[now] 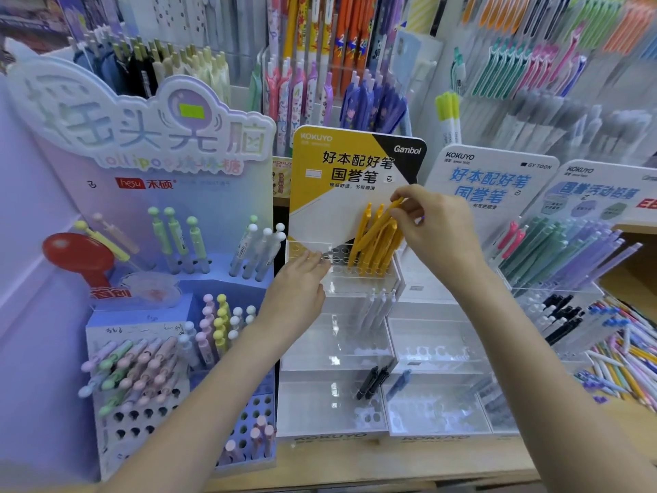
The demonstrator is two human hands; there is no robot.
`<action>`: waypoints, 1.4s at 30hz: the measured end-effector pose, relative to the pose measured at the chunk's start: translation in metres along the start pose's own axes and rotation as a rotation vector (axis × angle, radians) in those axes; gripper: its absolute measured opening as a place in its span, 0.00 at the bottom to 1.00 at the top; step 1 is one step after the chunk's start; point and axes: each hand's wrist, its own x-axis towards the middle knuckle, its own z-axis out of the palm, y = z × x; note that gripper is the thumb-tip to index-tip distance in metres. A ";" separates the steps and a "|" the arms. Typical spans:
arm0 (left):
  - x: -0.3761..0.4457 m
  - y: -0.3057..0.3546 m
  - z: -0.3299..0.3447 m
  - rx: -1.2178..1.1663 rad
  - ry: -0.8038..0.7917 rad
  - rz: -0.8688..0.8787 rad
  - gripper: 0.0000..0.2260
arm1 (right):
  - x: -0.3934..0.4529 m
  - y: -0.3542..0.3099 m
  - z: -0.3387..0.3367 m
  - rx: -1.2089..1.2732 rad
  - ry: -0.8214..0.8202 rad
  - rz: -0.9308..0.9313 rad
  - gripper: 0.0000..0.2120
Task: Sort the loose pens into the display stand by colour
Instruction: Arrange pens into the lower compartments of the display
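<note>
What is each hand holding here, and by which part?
Right hand pinches a yellow plastic pen near its upper end. Left hand holds nothing.

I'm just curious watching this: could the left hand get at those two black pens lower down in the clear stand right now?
Probably yes. The left hand lies open on the stand's top tier and holds nothing. The black pens stand two tiers below, nearer the person, with their tops sticking up and nothing covering them.

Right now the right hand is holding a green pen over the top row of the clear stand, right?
Not quite. In the head view the right hand pinches a yellow pen, not green, over the top row of the clear stand, beside the other yellow pens.
</note>
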 end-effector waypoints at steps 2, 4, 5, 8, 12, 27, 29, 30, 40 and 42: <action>0.000 0.001 0.000 0.012 -0.001 0.006 0.21 | -0.001 -0.002 -0.002 -0.033 -0.038 0.005 0.07; 0.000 0.001 0.000 0.024 -0.011 0.006 0.22 | 0.001 -0.005 -0.003 -0.069 -0.086 0.021 0.08; -0.001 0.001 -0.001 0.031 -0.018 0.004 0.22 | 0.004 -0.007 -0.004 -0.080 -0.105 0.031 0.08; -0.002 0.000 -0.002 0.030 -0.016 0.005 0.22 | 0.009 -0.014 -0.010 -0.123 -0.158 0.033 0.09; -0.004 0.000 0.000 -0.003 0.021 0.018 0.22 | 0.013 -0.020 -0.012 -0.198 -0.226 -0.011 0.10; 0.000 -0.008 0.011 0.058 0.037 0.070 0.20 | 0.025 0.006 0.034 0.094 -0.274 0.209 0.08; -0.001 -0.007 0.009 0.029 0.025 0.067 0.20 | 0.022 0.008 0.033 0.126 -0.245 0.220 0.09; 0.000 -0.007 0.006 0.013 0.011 0.049 0.21 | 0.017 0.008 0.030 0.168 -0.230 0.220 0.10; -0.021 0.078 0.014 -0.272 0.225 0.086 0.15 | -0.103 0.105 -0.095 0.291 -0.033 0.342 0.07; -0.016 0.123 0.037 -0.306 0.171 0.197 0.16 | -0.135 0.145 -0.114 0.281 -0.053 0.402 0.07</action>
